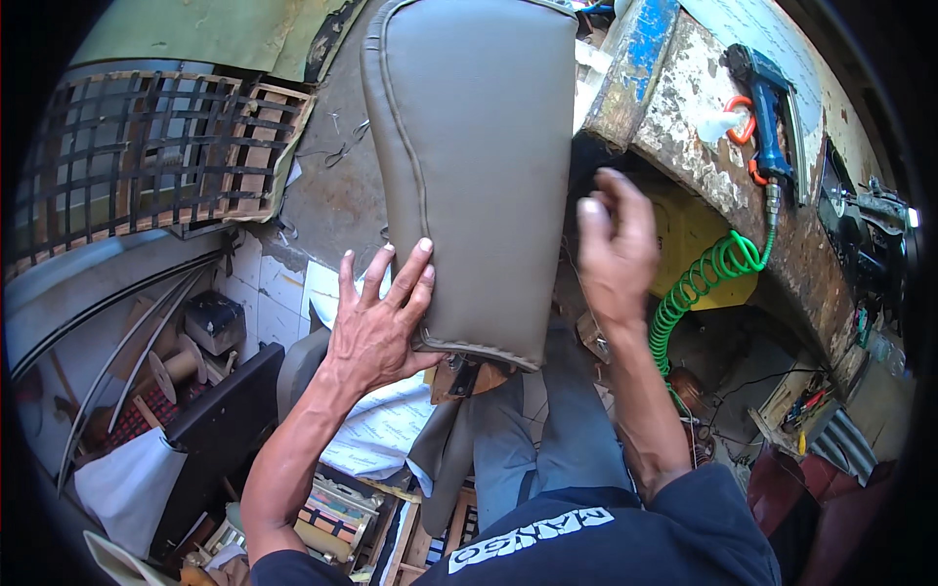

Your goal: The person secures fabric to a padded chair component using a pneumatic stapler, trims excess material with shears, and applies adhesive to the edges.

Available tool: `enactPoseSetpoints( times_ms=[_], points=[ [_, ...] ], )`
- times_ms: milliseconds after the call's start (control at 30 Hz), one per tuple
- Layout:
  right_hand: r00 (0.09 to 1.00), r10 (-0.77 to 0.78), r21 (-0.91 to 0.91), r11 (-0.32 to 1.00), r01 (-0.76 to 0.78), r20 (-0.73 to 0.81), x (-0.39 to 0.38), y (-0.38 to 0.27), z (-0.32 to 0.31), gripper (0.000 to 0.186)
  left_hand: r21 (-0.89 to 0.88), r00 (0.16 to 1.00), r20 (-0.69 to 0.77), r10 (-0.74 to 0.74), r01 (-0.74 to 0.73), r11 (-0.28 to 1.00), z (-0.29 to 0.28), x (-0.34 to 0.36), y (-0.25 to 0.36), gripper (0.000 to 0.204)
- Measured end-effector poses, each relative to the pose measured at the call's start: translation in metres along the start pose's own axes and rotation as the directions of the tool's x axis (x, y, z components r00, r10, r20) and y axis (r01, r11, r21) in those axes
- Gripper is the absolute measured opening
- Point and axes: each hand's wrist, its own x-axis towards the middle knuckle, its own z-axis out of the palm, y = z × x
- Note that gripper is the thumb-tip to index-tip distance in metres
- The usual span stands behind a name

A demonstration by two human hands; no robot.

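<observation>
A long grey-brown upholstered seat pad (pixel 489 166) stretches away from me in the middle of the head view. Piping runs along its left side, and a seam crosses its near end. My left hand (pixel 381 313) lies with spread fingers against the pad's near left edge. Just off the right side is my right hand (pixel 622 249), raised and holding nothing that I can see, its fingers loosely bent and thumb apart. Below the near end, a piece of wood with a dark metal part (pixel 467 379) sticks out.
On the worn workbench (pixel 684 107) at right lies a blue air stapler (pixel 772 127) with a coiled green hose (pixel 713 264). A webbed wooden frame (pixel 137 156) stands at left. Beneath it are thread spools (pixel 181 361) and a black panel (pixel 220 430).
</observation>
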Motion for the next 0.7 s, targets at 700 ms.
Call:
enactPoseSetpoints(
  times_ms=[700],
  points=[
    [0.940, -0.138, -0.420, 0.907, -0.006, -0.311, 0.123, 0.044, -0.087, 0.044, -0.633, 0.744, -0.359, -0.563, 0.249, 0.733, 0.043, 0.011, 0.052, 0.063]
  ],
)
